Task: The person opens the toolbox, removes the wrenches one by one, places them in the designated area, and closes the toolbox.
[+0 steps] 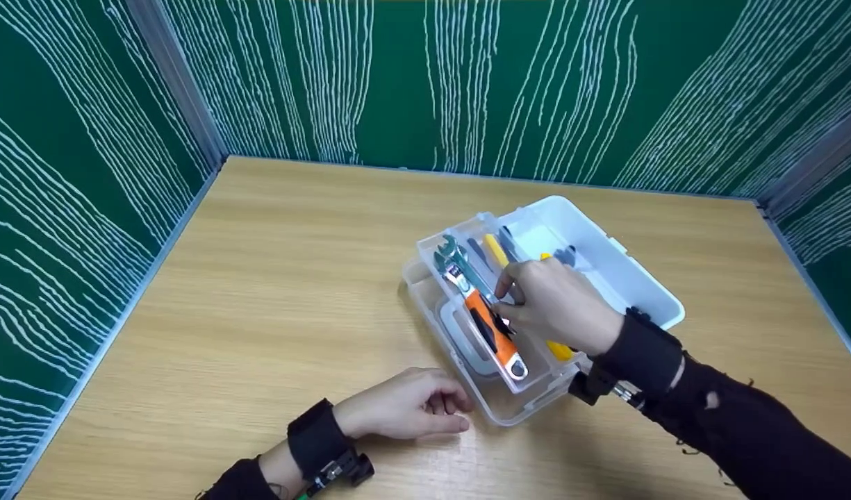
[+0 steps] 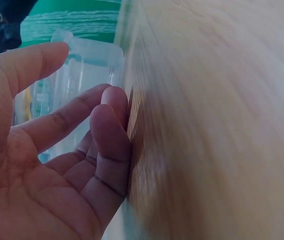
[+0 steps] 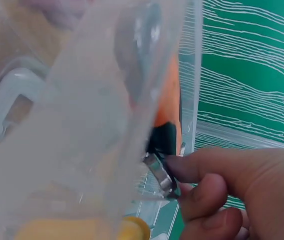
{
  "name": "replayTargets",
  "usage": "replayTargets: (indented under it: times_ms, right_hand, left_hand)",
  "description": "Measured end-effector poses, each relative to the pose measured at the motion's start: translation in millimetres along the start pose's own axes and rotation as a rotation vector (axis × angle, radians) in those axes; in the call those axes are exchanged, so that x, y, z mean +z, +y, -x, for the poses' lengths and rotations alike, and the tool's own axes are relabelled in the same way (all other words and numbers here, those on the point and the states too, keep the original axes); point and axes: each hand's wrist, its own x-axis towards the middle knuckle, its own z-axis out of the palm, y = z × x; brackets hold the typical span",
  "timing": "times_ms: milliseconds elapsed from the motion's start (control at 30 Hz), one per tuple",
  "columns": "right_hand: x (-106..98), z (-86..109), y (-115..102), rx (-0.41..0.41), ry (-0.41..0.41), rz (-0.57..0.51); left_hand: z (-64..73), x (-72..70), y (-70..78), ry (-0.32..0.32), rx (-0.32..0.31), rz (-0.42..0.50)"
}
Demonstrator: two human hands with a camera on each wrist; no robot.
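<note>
A toolbox with a pale blue-white base (image 1: 606,271) stands opened on the table, its clear tray (image 1: 425,243) swung out to the left. My right hand (image 1: 560,302) reaches over this tray, and its thumb and fingers pinch the lower end of a metal wrench (image 3: 161,175). Beside that wrench lies an orange-and-black adjustable wrench (image 1: 493,333). Yellow-handled tools (image 1: 494,250) sit farther right, partly hidden by my right hand. My left hand (image 1: 415,406) rests on the tabletop near the box's front left corner, fingers loosely bent and holding nothing.
Under the tray is the clear lid (image 1: 498,410) with a pale handle (image 1: 460,333). The wooden table (image 1: 279,278) extends to the left and front. Green panels (image 1: 397,83) with white wavy lines enclose the back and sides.
</note>
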Motion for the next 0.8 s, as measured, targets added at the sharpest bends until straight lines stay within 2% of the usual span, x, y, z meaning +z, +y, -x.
replayTargets:
  times_ms: [167,367,533,800]
  right_hand:
    - [-1.8,1.5,6.8,0.027,-0.062,-0.069]
    - [-7.0,5.2,10.2,-0.022,-0.071,-0.077]
    - [-11.7,12.8,9.4,-0.006,-0.117,-0.116]
    - [-6.0,26.3,7.0,-0.047,-0.093,-0.065]
  left_hand:
    - [-0.6,1.7,-1.2,-0.016,0.006,0.009]
    - [-1.0,1.8,-1.3,-0.020,-0.005,0.009]
    - [-1.6,0.4,-1.1,-0.020,-0.017,0.009]
    - [0.6,1.2,-1.5,-0.021,-0.014,0.012]
